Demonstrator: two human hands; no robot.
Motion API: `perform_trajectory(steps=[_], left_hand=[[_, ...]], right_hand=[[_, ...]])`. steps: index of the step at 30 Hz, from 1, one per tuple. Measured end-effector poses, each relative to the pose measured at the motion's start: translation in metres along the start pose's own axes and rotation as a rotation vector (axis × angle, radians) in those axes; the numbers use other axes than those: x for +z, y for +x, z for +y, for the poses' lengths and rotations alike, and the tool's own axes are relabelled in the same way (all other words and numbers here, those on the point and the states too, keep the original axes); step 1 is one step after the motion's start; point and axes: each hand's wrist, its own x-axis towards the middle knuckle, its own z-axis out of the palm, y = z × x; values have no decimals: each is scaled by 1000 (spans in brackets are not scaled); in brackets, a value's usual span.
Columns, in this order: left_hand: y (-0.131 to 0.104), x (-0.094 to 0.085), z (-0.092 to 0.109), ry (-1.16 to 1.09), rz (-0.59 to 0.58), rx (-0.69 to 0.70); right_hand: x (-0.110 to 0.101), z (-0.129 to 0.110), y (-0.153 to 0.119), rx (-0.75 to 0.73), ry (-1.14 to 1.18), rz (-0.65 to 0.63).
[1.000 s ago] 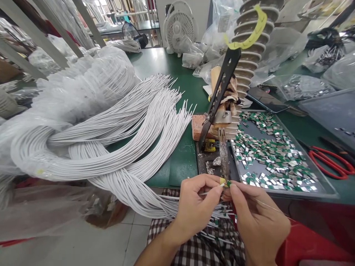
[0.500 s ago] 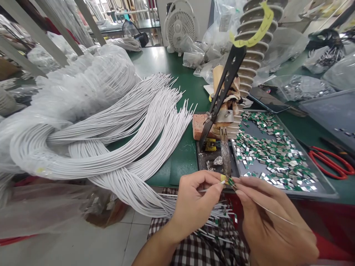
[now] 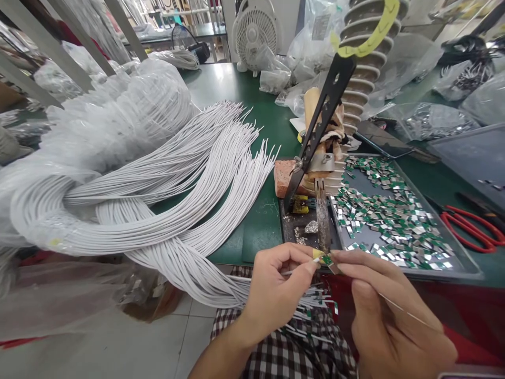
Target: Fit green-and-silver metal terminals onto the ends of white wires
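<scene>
My left hand [image 3: 280, 287] is closed, its thumb and fingertips pinching the end of a white cable. At that cable's tip is a small green circuit board [image 3: 327, 260]. Directly above the board is the tip of a fixed soldering iron [image 3: 322, 221], clamped to a black perforated metal arm [image 3: 321, 118]. My right hand [image 3: 394, 305] has its fingertips beside the board, with a thin solder wire [image 3: 410, 315] running back across the fingers. Over my lap hang several white cables [image 3: 305, 334] with boards on their ends.
Bundles of white cables [image 3: 189, 226] spread over the bench at left. At right, a shallow tray [image 3: 469, 271] holds many small boards beside red-handled scissors [image 3: 469, 231]. A brick [image 3: 283, 178], ridged hose [image 3: 361, 68] and fan [image 3: 258, 37] stand farther back.
My right thumb has moved down, away from the board, and the right hand has shifted slightly right. More of the board shows. My left hand keeps its pinch.
</scene>
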Motion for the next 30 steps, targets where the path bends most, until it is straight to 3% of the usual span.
perform_trajectory(steps=[6, 16, 21, 26, 30], left_hand=[[2, -1, 0, 2, -17, -11], [-1, -2, -1, -14, -30, -2], [0, -4, -4, 18, -44, 1], [1, -8, -6, 227, -158, 88], [4, -9, -7, 210, -217, 2]], right_hand=[[-1, 3, -5, 200, -10, -10], [2, -5, -14, 311, 87, 88], [-2, -2, -11, 270, 49, 3], [-1, 2, -3, 283, -164, -121], [1, 5, -1, 159, -216, -163]])
